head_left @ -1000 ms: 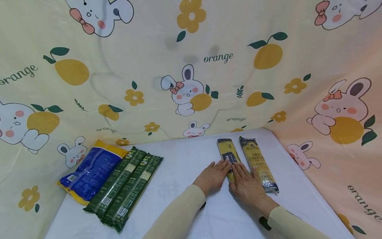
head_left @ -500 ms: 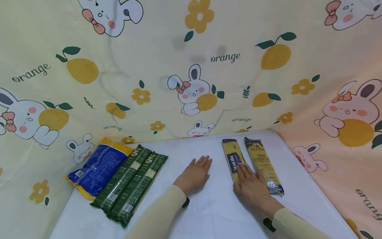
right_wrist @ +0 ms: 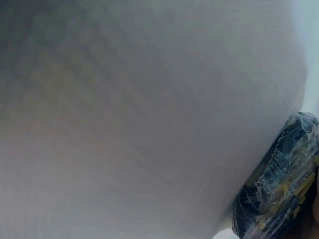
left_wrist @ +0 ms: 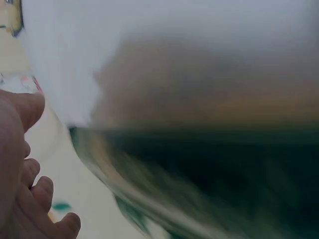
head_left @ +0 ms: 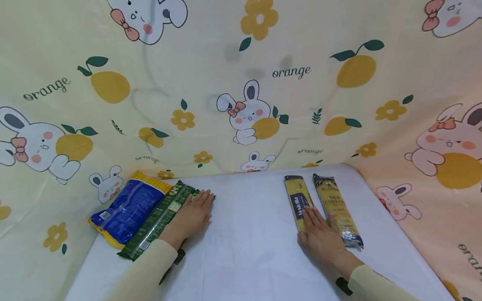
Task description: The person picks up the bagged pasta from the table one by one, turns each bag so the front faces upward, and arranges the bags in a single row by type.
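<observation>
Gold plastic wraps a slim packet, marked "la sicilia" on a dark label, which lies partly under the right hand. That hand is open and palm down, its fingers straight across the wrapper. Just to the right of the same hand lies another gold packet with dark blue ends; whether the little finger touches it, I cannot tell.

Well apart from these, the left hand is also open, fingers stretched over a green packet that it and its sleeve mostly cover; the left wrist view is blurred there. Just left of this hand is a matching green packet, long and shiny, with a white barcode near its lower end. Farther left, beside it, sits a blue bag with yellow ends.

All 5 packages lie on a white table, 2 near the right hand and 3 near the left. Pale sleeves cover both arms. Beyond the hands hangs a cream cloth printed with rabbits, flowers and oranges.
</observation>
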Motion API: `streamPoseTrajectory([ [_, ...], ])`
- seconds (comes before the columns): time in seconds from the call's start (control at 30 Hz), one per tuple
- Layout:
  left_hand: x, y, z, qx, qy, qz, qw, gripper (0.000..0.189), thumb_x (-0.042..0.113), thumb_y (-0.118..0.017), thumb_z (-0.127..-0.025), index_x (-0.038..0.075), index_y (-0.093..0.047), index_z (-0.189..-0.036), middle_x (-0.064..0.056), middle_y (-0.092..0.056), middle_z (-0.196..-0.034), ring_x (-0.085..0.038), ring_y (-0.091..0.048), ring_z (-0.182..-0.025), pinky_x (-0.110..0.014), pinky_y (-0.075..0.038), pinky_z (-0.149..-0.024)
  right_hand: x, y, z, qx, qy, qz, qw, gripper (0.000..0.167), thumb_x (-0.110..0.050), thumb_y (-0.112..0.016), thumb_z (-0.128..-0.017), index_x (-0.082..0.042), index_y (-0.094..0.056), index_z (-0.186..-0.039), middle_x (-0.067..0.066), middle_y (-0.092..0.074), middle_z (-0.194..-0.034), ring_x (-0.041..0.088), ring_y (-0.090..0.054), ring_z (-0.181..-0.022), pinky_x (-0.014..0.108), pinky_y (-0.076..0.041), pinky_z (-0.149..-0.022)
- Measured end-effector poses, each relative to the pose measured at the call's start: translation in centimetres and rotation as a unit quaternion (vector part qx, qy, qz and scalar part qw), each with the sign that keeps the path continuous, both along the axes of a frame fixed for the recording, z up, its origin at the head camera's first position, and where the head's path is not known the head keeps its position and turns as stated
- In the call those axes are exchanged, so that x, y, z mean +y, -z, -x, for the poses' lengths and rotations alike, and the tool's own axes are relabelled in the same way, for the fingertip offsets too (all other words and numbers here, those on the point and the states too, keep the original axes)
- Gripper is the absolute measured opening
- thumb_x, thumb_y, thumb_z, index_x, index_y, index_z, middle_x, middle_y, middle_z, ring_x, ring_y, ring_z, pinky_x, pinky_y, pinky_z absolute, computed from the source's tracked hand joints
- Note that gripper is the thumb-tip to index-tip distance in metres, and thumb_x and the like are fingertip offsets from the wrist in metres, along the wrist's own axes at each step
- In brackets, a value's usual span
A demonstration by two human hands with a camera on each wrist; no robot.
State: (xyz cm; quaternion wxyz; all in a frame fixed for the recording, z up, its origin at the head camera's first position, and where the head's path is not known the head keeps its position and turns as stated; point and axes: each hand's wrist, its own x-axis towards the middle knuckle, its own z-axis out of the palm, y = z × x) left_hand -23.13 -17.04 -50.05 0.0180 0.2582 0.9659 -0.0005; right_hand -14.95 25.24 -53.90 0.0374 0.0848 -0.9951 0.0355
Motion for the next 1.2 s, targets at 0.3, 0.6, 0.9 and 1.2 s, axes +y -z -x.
streamPoseTrajectory([
  [0.3, -9.9, -0.3, -3.6, 0.009, 0.020, 0.016, 0.9996, 0.053, 0.023, -0.055, -0.110, 0.004, -0.045, -0.159, -0.017, -0.043, -0.166, -0.039, -0.038, -0.154, -0.068, -0.030, -0.121, 0.0, 0.0, 0.0, 0.006, -0.002, -0.003, 1.0000, 0.069, -0.040, -0.054, -0.106, 0.001, -0.039, -0.160, 0.022, -0.035, -0.169, 0.043, -0.032, -0.156, 0.075, -0.010, -0.123],
  [0.6, -13.3, 0.1, -5.2, -0.037, 0.019, 0.019, 0.9990, 0.067, 0.052, -0.044, -0.111, 0.013, -0.037, -0.165, -0.012, -0.036, -0.171, -0.039, -0.030, -0.158, -0.072, -0.015, -0.124, 0.0, -0.2, 0.2, 0.013, -0.007, -0.005, 0.9999, 0.068, -0.038, -0.056, -0.106, 0.003, -0.042, -0.158, 0.023, -0.036, -0.167, 0.045, -0.034, -0.155, 0.075, -0.011, -0.123],
  [0.9, -12.5, 1.1, -4.8, -0.030, 0.029, 0.028, 0.9987, 0.070, 0.058, -0.045, -0.109, 0.019, -0.035, -0.166, -0.013, -0.033, -0.172, -0.039, -0.026, -0.160, -0.071, -0.014, -0.125, -0.1, -0.5, 0.0, 0.008, -0.006, 0.000, 1.0000, 0.068, -0.037, -0.056, -0.106, 0.003, -0.041, -0.159, 0.023, -0.036, -0.168, 0.045, -0.033, -0.155, 0.077, -0.012, -0.122],
  [1.2, -8.7, 2.0, -4.5, -0.032, 0.029, -0.001, 0.9990, 0.081, 0.063, -0.046, -0.106, 0.011, -0.030, -0.167, -0.015, -0.026, -0.174, -0.040, -0.023, -0.160, -0.071, -0.015, -0.125, -0.2, -0.2, 0.0, 0.001, -0.009, 0.007, 0.9999, 0.067, -0.036, -0.055, -0.106, 0.003, -0.041, -0.159, 0.024, -0.036, -0.167, 0.046, -0.033, -0.155, 0.076, -0.013, -0.122],
])
